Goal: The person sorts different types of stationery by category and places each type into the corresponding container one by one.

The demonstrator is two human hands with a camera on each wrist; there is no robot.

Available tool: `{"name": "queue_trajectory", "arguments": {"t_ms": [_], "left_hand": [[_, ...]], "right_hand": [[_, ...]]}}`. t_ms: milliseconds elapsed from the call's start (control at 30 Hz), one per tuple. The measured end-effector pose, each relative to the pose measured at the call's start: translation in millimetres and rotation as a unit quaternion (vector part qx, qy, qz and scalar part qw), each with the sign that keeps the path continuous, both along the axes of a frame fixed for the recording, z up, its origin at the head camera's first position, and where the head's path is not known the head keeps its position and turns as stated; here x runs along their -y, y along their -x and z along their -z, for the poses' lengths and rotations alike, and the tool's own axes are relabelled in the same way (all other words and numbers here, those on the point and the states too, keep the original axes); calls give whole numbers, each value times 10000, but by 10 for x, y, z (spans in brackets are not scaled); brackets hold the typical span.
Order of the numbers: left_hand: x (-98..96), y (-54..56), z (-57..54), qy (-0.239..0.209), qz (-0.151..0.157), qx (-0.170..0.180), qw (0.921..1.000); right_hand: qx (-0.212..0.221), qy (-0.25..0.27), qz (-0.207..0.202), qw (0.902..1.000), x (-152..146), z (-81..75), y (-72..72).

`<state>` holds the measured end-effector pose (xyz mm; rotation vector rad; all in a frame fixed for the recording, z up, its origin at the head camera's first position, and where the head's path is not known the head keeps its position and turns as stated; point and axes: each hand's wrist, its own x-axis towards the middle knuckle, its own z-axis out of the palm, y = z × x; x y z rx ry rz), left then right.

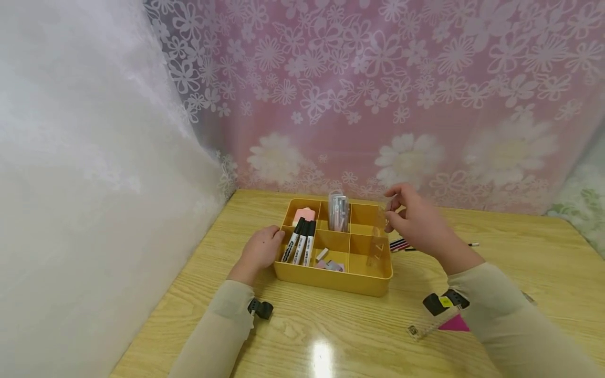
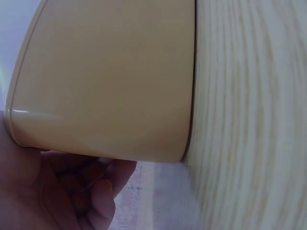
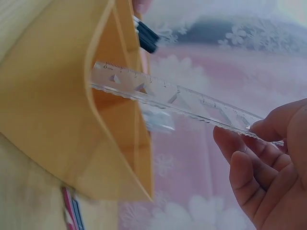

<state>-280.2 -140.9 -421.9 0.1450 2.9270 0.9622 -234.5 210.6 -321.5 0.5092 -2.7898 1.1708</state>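
Observation:
A yellow divided organizer box (image 1: 333,279) stands on the table. My left hand (image 1: 259,252) grips its left rim, with the fingers (image 2: 88,184) against the outer wall. In my right hand (image 1: 420,223) a clear plastic ruler (image 3: 177,99) is pinched by one end, between thumb and fingers. The ruler slants down, its zero end at the box's right-hand compartments. Black-capped markers (image 1: 302,244) lean in the front left compartment. Behind them lies a pink item (image 1: 304,213), and a clear case (image 1: 338,212) stands in the back middle. A small white block (image 1: 322,254) and pinkish pieces (image 1: 331,265) lie in the front middle.
Pencils (image 1: 398,244) lie on the table right of the box, partly behind it. Nearer, another clear ruler (image 1: 420,329) and a magenta piece (image 1: 455,323) lie partly under the right forearm. A flowered pink curtain (image 1: 331,105) hangs behind the table (image 1: 227,331).

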Motion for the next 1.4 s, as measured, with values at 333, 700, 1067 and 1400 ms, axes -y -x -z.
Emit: {"name": "queue_trajectory", "arguments": {"t_ms": [333,700,1067,1400], "left_hand": [[-2,-3,-2,-7,-13,-11,10000],[8,1,10,-3,26,-3,10000],[5,19,31,-41,2,23,10000],[4,25,32,-34,20,7,10000]], "right_hand": [[269,-168,-207,9993,269,289,26],[40,-1160,-156,9931,296,300,-7],[186,-1221,111,9923,-50,122,-132],[130,-1583,238,9870,-618,136,-361]]}}
